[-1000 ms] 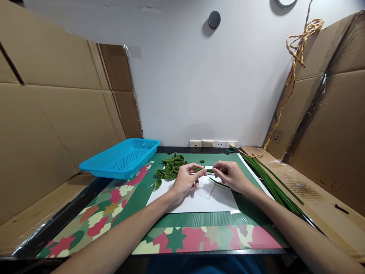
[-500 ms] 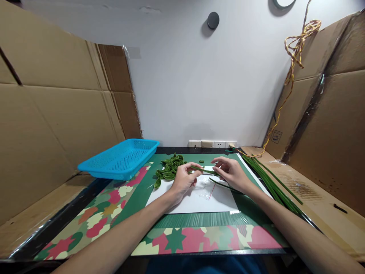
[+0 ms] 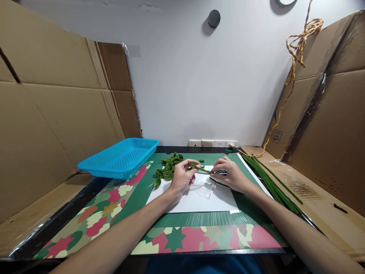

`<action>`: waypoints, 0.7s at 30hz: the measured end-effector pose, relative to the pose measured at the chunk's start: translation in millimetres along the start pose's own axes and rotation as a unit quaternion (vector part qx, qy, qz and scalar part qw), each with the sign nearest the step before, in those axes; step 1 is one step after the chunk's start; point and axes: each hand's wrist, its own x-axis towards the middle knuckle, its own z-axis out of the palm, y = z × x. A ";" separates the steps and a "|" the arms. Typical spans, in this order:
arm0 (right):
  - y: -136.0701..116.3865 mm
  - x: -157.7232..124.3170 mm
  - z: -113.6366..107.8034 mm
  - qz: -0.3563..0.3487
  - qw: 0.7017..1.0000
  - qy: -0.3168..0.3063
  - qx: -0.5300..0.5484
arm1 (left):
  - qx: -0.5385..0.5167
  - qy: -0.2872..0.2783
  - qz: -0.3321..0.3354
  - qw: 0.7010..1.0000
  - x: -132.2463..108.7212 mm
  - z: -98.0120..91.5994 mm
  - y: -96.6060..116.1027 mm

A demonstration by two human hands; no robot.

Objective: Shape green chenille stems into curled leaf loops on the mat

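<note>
My left hand [image 3: 181,178] pinches one end of a short green fuzzy stem [image 3: 201,168] above a white sheet [image 3: 196,198]. The other end of that stem sits between the closed fingers of my right hand [image 3: 230,176], which also holds something dark that I cannot make out. A small clear plastic bag [image 3: 207,188] with a red strip lies on the sheet just under the hands. Behind my left hand lies a pile of bent green stem pieces [image 3: 169,168].
A blue perforated tray [image 3: 121,157] sits at the left rear on a patterned mat [image 3: 102,211]. A bundle of long green stems [image 3: 270,183] lies along the right side. Cardboard walls stand left and right, with wall sockets [image 3: 212,144] and a twisted cord [image 3: 293,57] behind.
Both hands have drifted slightly away from me. The stem has tilted, its left end now raised in my left fingers, and my right hand has lowered toward the sheet.
</note>
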 end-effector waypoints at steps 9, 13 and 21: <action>-8.2 2.9 -1.0 0.068 0.992 0.024 0.107 | 0.030 -0.079 -0.008 0.996 -3.5 -1.3 -1.4; -11.0 4.1 -0.3 0.124 0.967 0.033 0.219 | 0.079 -0.165 0.006 0.983 -9.3 2.9 -0.4; -13.0 3.6 5.1 0.146 0.935 0.020 0.322 | 0.079 -0.185 0.015 0.979 -13.8 6.3 -0.6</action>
